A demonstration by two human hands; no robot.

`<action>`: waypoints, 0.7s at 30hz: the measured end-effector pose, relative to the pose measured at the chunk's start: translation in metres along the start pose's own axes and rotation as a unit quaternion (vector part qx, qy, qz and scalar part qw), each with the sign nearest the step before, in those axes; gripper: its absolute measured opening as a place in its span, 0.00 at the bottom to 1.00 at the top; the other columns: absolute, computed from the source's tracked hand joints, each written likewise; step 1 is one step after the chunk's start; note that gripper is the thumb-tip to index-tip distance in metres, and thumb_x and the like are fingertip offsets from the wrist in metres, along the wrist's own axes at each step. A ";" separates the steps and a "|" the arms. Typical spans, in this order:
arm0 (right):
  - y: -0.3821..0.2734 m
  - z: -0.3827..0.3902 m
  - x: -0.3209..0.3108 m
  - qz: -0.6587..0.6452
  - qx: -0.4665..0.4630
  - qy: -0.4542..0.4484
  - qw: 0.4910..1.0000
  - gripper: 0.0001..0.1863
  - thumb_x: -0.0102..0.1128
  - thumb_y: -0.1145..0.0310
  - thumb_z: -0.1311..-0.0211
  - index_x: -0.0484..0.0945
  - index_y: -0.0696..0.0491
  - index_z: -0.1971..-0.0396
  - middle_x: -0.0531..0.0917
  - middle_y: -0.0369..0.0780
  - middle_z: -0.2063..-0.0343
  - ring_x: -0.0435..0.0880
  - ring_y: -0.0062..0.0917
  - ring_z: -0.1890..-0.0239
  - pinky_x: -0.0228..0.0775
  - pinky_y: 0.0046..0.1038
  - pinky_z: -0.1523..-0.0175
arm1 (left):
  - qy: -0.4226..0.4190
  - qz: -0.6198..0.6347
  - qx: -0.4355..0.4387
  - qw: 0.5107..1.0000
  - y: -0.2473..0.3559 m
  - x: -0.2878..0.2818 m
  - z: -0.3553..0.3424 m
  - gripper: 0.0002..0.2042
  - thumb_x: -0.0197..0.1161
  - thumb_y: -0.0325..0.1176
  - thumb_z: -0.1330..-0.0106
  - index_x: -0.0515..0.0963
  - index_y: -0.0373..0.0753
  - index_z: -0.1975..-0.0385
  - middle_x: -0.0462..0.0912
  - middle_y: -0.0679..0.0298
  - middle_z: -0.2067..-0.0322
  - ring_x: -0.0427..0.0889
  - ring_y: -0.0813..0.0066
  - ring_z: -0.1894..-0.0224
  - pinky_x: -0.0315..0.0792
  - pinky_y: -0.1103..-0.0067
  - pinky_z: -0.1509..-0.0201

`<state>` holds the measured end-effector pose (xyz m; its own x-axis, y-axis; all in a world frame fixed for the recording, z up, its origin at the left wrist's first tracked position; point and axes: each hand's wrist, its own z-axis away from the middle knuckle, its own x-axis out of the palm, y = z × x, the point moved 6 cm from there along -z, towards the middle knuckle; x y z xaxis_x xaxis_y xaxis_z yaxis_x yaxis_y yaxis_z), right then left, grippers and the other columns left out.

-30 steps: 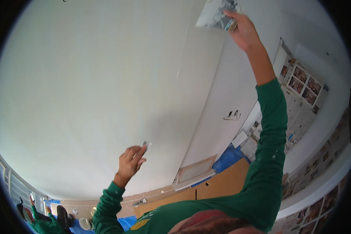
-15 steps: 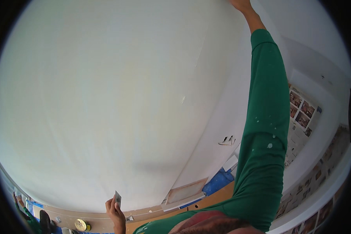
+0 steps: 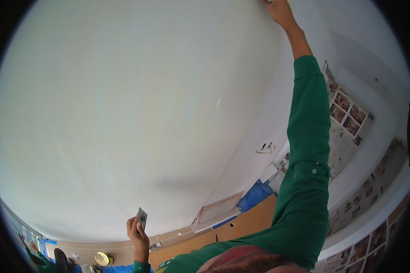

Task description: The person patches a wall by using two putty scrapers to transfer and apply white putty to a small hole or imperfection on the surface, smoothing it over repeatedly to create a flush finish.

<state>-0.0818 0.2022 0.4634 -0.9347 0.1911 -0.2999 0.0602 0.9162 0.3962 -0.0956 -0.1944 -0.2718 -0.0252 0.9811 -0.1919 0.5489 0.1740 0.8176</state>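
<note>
Scraper blade, small, flat and grey, pinched upright in the left hand low in the view: fingers curled shut around its lower half, thumb pressed against one face, upper edge poking clear above the fingertips. Held just in front of the white wall, whether touching it or a little off, impossible to tell.

Right hand stretched high overhead at the end of a long green sleeve, flecked with pale spots near the elbow. Fingers reaching past the top rim of the view, so how far closed they are, and whether anything sits in them, cannot be told; palm lying against or very close to the same white wall.

Below and to the left of the left hand, a round yellow-lidded tin on the floor, near a blue sheet spread further right beneath the raised arm. Between the two hands, a small pale nick on the wall. To the right of the raised sleeve, well apart from either grip, newspaper pages taped flat over the neighbouring surface. Under the sleeve, a brown board along the base of the wall.
</note>
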 end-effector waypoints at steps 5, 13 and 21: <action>-0.040 0.088 0.026 -0.012 0.016 0.001 1.000 0.23 0.54 0.83 0.44 0.80 0.56 0.48 0.80 0.44 0.52 0.79 0.38 0.49 0.72 0.34 0.43 | -0.058 0.005 0.043 0.997 0.010 -0.011 -0.016 0.17 0.48 0.32 0.25 0.80 0.31 0.46 0.78 0.50 0.60 0.79 0.58 0.59 0.74 0.69 0.53; -0.085 0.202 0.067 -0.043 0.076 0.000 0.996 0.31 0.57 0.85 0.54 0.81 0.50 0.46 0.80 0.36 0.52 0.77 0.34 0.50 0.73 0.31 0.44 | -0.095 0.025 0.040 0.994 0.017 -0.023 -0.029 0.20 0.47 0.39 0.23 0.80 0.28 0.51 0.80 0.49 0.59 0.80 0.58 0.57 0.73 0.69 0.52; -0.122 0.294 0.098 -0.080 0.141 -0.011 0.987 0.33 0.58 0.87 0.60 0.81 0.53 0.46 0.80 0.37 0.52 0.77 0.35 0.50 0.71 0.33 0.46 | -0.110 0.021 0.039 0.993 0.047 -0.041 -0.035 0.20 0.47 0.39 0.23 0.80 0.28 0.52 0.79 0.50 0.60 0.80 0.60 0.58 0.73 0.71 0.54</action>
<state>-0.0781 0.2131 0.1308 -0.9323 0.0401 -0.3593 0.0097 0.9963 0.0860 -0.0980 -0.2234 -0.2067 0.1778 0.9438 -0.2786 0.6089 0.1169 0.7846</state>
